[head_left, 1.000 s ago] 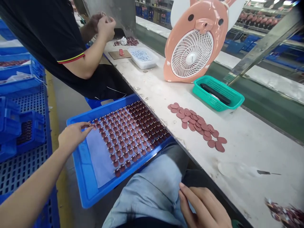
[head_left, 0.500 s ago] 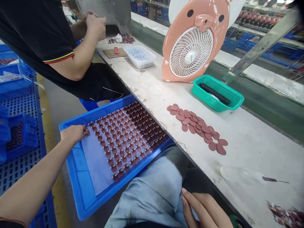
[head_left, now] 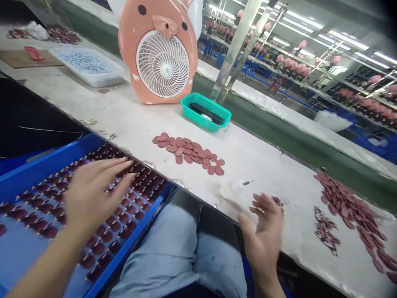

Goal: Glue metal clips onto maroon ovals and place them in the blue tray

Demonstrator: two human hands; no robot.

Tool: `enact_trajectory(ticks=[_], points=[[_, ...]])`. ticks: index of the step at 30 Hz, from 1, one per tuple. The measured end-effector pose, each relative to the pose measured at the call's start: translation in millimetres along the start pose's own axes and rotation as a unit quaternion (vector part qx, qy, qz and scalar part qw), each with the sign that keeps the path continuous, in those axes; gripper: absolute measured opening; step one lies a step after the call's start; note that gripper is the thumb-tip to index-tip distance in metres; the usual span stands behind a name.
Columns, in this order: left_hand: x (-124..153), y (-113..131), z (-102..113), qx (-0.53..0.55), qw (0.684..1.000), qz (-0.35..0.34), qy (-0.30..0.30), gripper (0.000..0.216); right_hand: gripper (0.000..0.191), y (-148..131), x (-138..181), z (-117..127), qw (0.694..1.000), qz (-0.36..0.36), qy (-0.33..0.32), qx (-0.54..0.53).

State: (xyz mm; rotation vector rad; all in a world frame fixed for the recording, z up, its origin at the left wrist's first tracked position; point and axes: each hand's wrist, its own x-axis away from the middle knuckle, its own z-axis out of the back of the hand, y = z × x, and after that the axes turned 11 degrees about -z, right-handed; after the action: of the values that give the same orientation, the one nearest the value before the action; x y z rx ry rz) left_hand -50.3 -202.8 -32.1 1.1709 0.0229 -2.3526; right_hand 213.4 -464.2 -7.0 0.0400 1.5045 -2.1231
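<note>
Over the blue tray (head_left: 108, 275), my left hand (head_left: 94, 194) is open, its fingers stretched toward the bench edge and nothing in them. Below it, rows of small dark red pieces with pale tips (head_left: 107, 236) lie on a bluish sheet in the tray; the hand and forearm hide part of them. My right hand (head_left: 263, 236) is at the bench's front edge, slightly blurred, empty, with thumb and fingers apart. Just beyond it lies a clear bottle with a thin needle tip (head_left: 231, 193). A pile of flat reddish-brown oval discs (head_left: 194, 152) rests on the bench between both hands.
On the bench (head_left: 263, 157) stand a pig-shaped fan (head_left: 158, 54), a green basket (head_left: 206, 111) holding a black object, and a white tub of small bluish bits (head_left: 88, 66). More oval discs (head_left: 350, 203) and small dark red scraps (head_left: 325, 231) lie at right.
The view has swung right. My left hand has left the tray's far left side, let go of a small red piece and opened. My right hand has risen from my lap toward the bottle.
</note>
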Motion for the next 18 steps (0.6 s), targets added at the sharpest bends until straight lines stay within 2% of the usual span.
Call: enact_trajectory(ticks=[1, 2, 3, 4, 6, 8, 11, 13, 15, 17, 18], points=[[-16.5, 20.0, -13.8, 0.01, 0.999, -0.042, -0.031, 0.038, 0.066, -0.5, -2.8, -4.7, 0.998, -0.026, -0.044, 0.046], [-30.6, 35.6, -25.7, 0.024, 0.993, -0.069, -0.094, 0.047, 0.072, -1.2, -5.7, -9.7, 0.992, -0.043, -0.08, 0.084], [-41.3, 46.5, -35.7, 0.031, 0.988, -0.09, -0.123, 0.052, 0.076, -2.0, -9.1, -14.8, 0.987, -0.053, -0.103, 0.109], [-48.1, 52.9, -43.6, 0.043, 0.98, -0.11, -0.158, 0.058, 0.078, -2.6, -12.8, -19.5, 0.984, -0.058, -0.114, 0.122], [-51.0, 55.6, -53.7, 0.07, 0.969, -0.133, -0.198, 0.065, 0.07, -3.0, -20.9, -26.8, 0.984, -0.06, -0.127, 0.112], [-44.7, 52.3, -58.2, 0.101, 0.963, -0.144, -0.205, 0.057, 0.053, -2.4, -27.4, -30.0, 0.985, -0.058, -0.143, 0.074], [-32.8, 54.9, -58.6, 0.161, 0.961, -0.135, -0.178, 0.021, 0.036, -2.3, -27.4, -28.4, 0.985, -0.054, -0.161, 0.012], [-27.2, 68.7, -55.6, 0.237, 0.959, -0.071, -0.138, 0.017, 0.032, -5.6, -20.4, -26.1, 0.985, -0.051, -0.163, -0.028], [-23.1, 91.5, -49.9, 0.307, 0.948, 0.039, -0.076, 0.012, 0.028, -12.8, -11.1, -25.2, 0.978, -0.059, -0.184, -0.08], [-20.0, 117.5, -42.1, 0.381, 0.905, 0.185, -0.032, 0.009, 0.025, -22.5, -3.7, -27.0, 0.957, -0.093, -0.232, -0.147], [-18.9, 129.5, -37.9, 0.428, 0.865, 0.262, -0.024, 0.011, 0.025, -27.3, -1.4, -28.8, 0.942, -0.116, -0.259, -0.18]])
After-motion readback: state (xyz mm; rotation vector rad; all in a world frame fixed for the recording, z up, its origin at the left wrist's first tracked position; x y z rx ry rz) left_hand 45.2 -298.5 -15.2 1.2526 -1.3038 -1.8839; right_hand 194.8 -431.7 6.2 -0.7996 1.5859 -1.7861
